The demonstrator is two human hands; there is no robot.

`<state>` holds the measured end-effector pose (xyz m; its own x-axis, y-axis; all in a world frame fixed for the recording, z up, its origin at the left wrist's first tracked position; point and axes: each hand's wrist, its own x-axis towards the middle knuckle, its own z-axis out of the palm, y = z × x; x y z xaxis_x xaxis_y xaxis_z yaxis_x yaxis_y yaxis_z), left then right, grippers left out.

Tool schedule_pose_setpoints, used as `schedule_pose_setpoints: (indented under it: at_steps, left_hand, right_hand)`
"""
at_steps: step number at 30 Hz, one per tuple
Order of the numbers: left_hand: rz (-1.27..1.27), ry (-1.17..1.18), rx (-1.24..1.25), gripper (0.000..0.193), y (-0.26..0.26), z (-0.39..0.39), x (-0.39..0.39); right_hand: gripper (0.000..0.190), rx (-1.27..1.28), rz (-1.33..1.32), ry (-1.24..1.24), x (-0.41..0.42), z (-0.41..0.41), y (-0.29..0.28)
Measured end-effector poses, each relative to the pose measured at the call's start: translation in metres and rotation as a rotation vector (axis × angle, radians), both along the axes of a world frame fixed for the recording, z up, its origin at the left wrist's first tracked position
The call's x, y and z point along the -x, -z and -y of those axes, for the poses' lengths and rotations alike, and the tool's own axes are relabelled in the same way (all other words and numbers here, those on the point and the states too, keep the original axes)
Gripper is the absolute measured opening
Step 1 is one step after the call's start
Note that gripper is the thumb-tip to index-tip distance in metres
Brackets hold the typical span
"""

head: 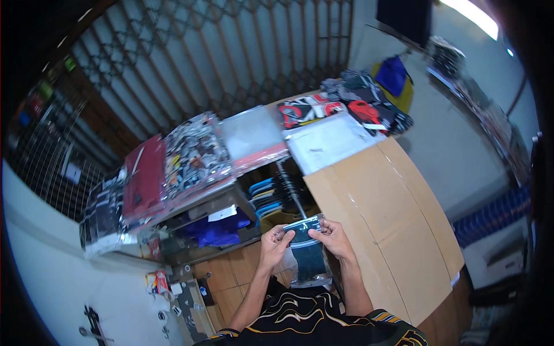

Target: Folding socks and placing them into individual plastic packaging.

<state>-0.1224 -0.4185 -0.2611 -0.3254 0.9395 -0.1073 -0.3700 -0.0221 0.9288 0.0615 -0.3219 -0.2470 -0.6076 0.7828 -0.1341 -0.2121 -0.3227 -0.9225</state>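
Between my hands hangs a dark green folded textile piece in a clear plastic sleeve [306,261], with white stripes near its top. My left hand [276,245] pinches its upper left corner, thumb on the front. At the upper right corner my right hand [332,238] grips the sleeve the same way. The packet is held upright in front of my chest, its lower end near my black shirt [298,322]. Fingers behind the packet are hidden. Just beyond it runs a metal hanging rail [295,197] with clothes on hangers.
Flattened cardboard [385,220] covers the surface at my right. Beyond are a white plastic package [331,140], a clear plastic stack [253,134], a patterned bagged garment [197,155] and a maroon bagged garment [145,177]. A folding metal gate [225,52] stands behind. Small items lie by the left wall.
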Motion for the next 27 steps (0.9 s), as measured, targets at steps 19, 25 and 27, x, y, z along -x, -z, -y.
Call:
schedule_pose_setpoints:
  at_steps: [19,25,27]
  left_hand:
    - [-0.250,-0.925,0.092,0.016,-0.017,0.251,0.189]
    - [-0.308,-1.069,0.077,0.013,-0.015,0.323,0.235]
    - [-0.265,-1.102,0.036,0.015,-0.009,0.344,0.250]
  right_hand:
    - [0.028,-0.390,0.248,-0.614,0.263,0.149,-0.038]
    - [0.020,-0.384,0.160,-0.744,0.340,0.207,-0.047]
    - [0.017,-0.335,0.196,-0.811,0.361,0.218,-0.055]
